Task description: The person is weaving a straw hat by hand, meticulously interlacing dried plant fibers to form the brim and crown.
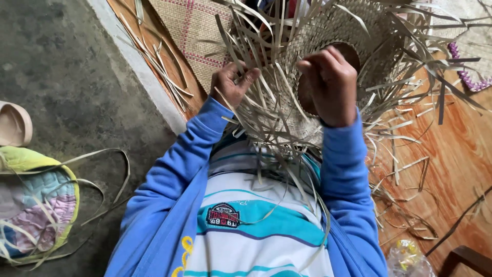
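The woven straw piece [318, 31] sits gripped between left hand [231, 82] and right hand [330, 84].

A clear crinkled plastic packet [408, 260] with yellow and red print lies on the orange floor at about five o'clock, just beside the blue sleeve. On the striped shirt, near six o'clock, sits a small shield-shaped badge [223, 215], dark with red and white markings, set on a teal band. No signs or screens show.
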